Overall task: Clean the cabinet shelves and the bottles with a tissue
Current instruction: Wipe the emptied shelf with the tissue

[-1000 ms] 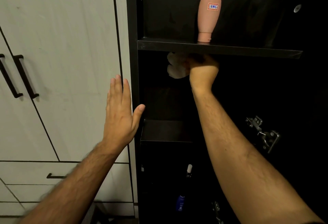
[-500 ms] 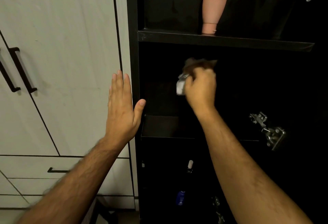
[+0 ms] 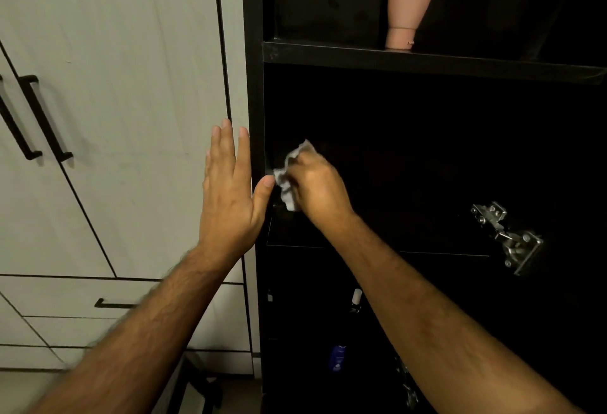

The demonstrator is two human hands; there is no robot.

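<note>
We noted the right hand [image 3: 317,188] curled round a crumpled tissue [image 3: 289,177], held inside the dark cabinet just above the front left corner of the middle shelf [image 3: 295,233]; the shelf lay directly below and ran away to the right, its long axis left to right across the opening. The left hand [image 3: 230,190] was flat, fingers straight and together, pressed against the white door [image 3: 131,118] beside the cabinet's black side panel [image 3: 254,85], its thumb tip just beside the tissue (whether touching it we could not tell). The right hand was plainly the nearer to the shelf, so we judged the coming wipe would call for a sweep rightward along it. On the upper shelf [image 3: 427,60] a pink bottle [image 3: 410,3] stood on its cap, well apart from both hands. Lower down, a white-capped bottle [image 3: 356,298] and a blue bottle [image 3: 338,358] showed dimly. A metal hinge [image 3: 505,236] sat to the right; nothing appeared to block the shelf, though the darkness hid much of it.
</note>
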